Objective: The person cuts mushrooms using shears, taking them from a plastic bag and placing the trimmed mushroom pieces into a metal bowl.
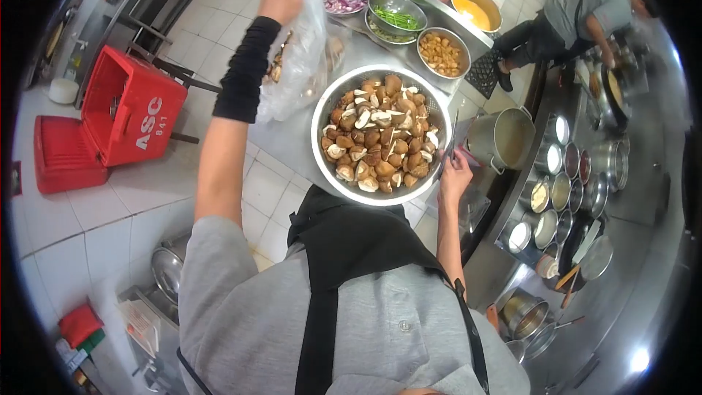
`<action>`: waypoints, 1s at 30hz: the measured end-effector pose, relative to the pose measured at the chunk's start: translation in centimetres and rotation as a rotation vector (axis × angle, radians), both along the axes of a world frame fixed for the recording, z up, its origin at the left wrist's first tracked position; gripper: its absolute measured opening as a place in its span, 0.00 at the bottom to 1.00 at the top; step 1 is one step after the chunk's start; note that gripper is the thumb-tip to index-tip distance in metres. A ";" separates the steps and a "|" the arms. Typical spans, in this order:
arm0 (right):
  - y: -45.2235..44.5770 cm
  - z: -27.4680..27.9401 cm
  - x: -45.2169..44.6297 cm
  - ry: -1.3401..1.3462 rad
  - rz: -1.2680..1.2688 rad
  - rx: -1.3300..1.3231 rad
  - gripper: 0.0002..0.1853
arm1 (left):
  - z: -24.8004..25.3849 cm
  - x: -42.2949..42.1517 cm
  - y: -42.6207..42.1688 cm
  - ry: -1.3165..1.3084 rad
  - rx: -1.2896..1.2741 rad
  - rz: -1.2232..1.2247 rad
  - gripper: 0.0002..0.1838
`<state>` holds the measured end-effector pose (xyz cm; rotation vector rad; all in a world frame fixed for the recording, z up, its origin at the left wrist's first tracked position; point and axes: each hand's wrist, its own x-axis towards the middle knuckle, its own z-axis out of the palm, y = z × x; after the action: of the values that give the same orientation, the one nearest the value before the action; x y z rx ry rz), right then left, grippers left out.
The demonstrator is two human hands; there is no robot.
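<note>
My left hand (281,0) is closed around the gathered top of a clear plastic bag (296,66), raised at the far left of the worktop. Brown pieces show inside the bag's lower part. In front of my body stands a large white-rimmed colander (319,143), heaped with brown mushrooms (380,135), some cut and showing pale flesh. Just right of its rim, my right hand (455,175) is closed on a thin dark blade-like tool (449,139). My fingers partly hide its handle, so its exact kind is unclear.
Beyond the colander are bowls of chopped purple onion (345,0), green pieces (395,14) and browned cubes (442,55). A large pot (486,135) stands right. An open red box (131,113) sits left. Another person (585,14) works at the stove side.
</note>
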<state>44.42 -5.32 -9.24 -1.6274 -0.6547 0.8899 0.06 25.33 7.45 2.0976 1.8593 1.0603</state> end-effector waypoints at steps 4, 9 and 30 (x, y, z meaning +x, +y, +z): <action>0.6 0.8 -0.1 -0.001 0.016 -0.038 0.22 | 6.9 -1.0 -5.5 0.022 0.144 -0.126 0.20; 0.4 0.3 -0.1 -0.042 0.005 -0.009 0.22 | 8.4 -0.1 -14.5 -0.333 0.208 -0.098 0.20; 4.6 20.2 -12.0 -0.369 0.971 0.198 0.27 | -6.1 -1.9 -22.1 -0.218 -0.289 -0.110 0.11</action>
<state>32.42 -0.72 10.99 -1.2620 -1.8177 1.1415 -1.80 3.19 1.33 1.8195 1.6612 0.8934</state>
